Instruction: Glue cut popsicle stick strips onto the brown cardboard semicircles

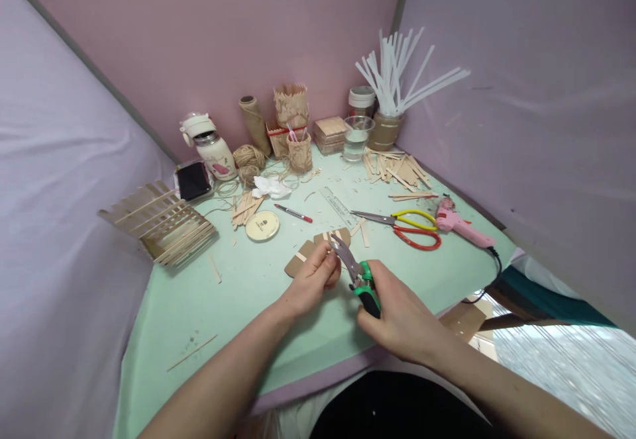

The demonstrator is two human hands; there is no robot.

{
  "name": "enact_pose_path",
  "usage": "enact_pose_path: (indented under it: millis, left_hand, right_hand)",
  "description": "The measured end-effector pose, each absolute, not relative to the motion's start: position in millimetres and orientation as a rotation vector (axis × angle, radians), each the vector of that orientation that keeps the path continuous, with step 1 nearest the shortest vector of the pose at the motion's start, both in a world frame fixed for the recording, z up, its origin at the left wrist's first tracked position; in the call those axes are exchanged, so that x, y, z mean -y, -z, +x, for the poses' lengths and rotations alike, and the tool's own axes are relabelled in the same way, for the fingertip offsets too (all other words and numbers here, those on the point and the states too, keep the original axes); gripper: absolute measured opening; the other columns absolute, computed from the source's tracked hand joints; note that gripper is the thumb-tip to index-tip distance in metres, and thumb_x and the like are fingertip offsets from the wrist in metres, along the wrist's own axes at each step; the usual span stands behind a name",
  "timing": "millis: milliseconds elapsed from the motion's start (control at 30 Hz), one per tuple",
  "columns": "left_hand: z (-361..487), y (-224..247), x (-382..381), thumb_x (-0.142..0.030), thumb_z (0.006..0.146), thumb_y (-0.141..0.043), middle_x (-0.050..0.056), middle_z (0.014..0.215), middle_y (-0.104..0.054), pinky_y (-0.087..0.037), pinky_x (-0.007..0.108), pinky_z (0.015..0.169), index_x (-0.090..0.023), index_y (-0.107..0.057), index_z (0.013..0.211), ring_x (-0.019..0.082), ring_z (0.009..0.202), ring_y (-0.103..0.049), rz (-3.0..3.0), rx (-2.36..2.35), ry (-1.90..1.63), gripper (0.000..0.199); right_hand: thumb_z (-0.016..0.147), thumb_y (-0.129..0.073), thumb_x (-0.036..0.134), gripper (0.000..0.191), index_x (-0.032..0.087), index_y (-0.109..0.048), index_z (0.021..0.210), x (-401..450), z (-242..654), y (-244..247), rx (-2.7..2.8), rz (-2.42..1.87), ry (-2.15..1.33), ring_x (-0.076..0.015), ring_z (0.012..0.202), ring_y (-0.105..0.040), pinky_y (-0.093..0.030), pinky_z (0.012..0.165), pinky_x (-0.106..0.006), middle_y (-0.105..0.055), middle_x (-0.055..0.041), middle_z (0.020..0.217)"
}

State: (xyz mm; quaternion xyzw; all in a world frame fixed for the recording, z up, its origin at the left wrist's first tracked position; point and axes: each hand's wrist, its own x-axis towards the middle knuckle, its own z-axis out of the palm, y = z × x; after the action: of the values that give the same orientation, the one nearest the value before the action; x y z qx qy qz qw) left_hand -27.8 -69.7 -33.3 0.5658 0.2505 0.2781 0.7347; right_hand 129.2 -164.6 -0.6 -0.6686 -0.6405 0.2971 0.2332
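Observation:
My right hand (397,310) is wrapped round the green and black handles of a pair of pruning shears (366,285). Their curved grey blades reach up to the fingertips of my left hand (315,280). Those fingers are pinched together on something too small to make out. Just behind my left hand lie two brown cardboard pieces, one at the left (297,260) and one farther back (342,235), with pale wooden strips across them.
Red-and-yellow scissors (417,227), a pink glue gun (462,224), a ruler (338,206), a pen (293,212) and a round lid (263,226) lie around. A slatted stick basket (179,237) stands left; a cup of water (356,141) and wooden sticks (397,167) are behind.

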Motion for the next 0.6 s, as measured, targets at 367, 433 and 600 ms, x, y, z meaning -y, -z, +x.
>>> enact_pose_path:
  millis: [367,433,600]
  left_hand:
    - [-19.2,37.1,85.5,-0.065,0.087,-0.053,-0.005,0.067,-0.041,-0.028,0.023,0.053,-0.022,-0.053,0.098,0.009,0.056,-0.031,1.128,-0.756,-0.798,0.045]
    - [-18.3,36.6,87.2,-0.065,0.086,-0.053,-0.004,0.071,-0.046,-0.031,0.023,0.053,-0.022,-0.054,0.100,0.010,0.058,-0.035,1.118,-0.769,-0.814,0.046]
    - [-18.1,37.0,88.9,-0.064,0.087,-0.053,-0.004,0.073,-0.049,-0.034,0.023,0.055,-0.022,-0.053,0.095,0.010,0.060,-0.040,1.110,-0.777,-0.842,0.043]
  right_hand:
    - [0.072,-0.052,0.020,0.026,0.023,-0.042,0.096,158.9,109.1,8.2,1.715,-1.827,-0.732,-0.0225,0.084,-0.056,-0.043,0.071,-0.034,-0.057,-0.0041,0.092]
    - [0.072,-0.053,0.021,0.026,0.023,-0.042,0.096,158.7,107.3,8.3,1.711,-1.832,-0.736,-0.0219,0.082,-0.056,-0.043,0.069,-0.034,-0.057,-0.0035,0.090]
    - [0.072,-0.052,0.021,0.026,0.023,-0.040,0.095,158.7,104.8,7.9,1.697,-1.862,-0.762,-0.0214,0.079,-0.055,-0.042,0.067,-0.033,-0.055,-0.0031,0.089]
